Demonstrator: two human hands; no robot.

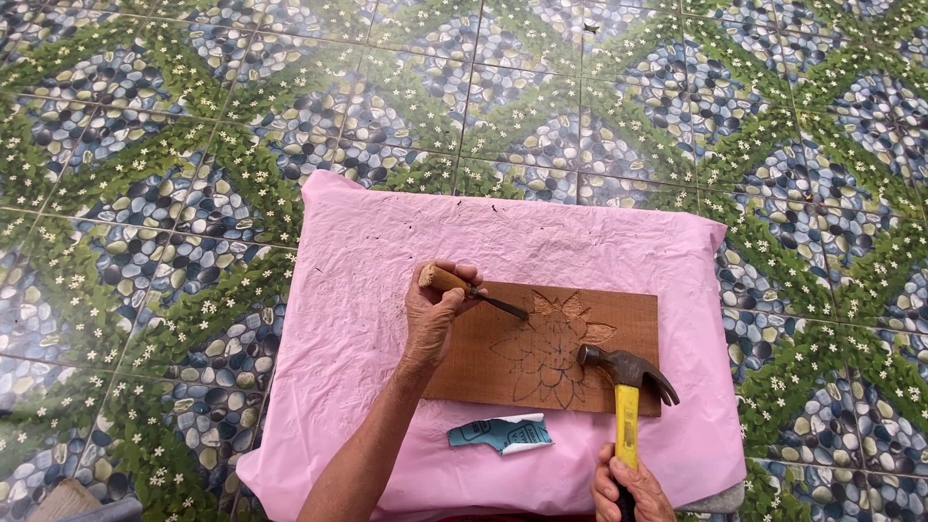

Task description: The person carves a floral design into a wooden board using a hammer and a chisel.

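The person is partway through carving a flower into a wooden board (570,338). The board lies flat on a pink sheet (367,251) spread over a low surface, with a patterned tile floor (145,145) all around.

The left hand (432,314) is clenched round the wooden handle of a chisel (471,290), held slanted so that its dark blade tip touches the board at the upper left petals of the drawn flower. The right hand (628,488) grips the yellow handle of a claw hammer (626,387) low down; the head hangs over the board's lower right part, well apart from the chisel's butt.

Some upper petals look already cut, while the lower ones look only sketched, so I'd judge the work is at an early stage. The next blow would call for bringing the hammer head across to the chisel's end and striking squarely while the left hand holds the angle steady.

A crumpled blue and white wrapper (501,432) lies on the sheet just below the board.
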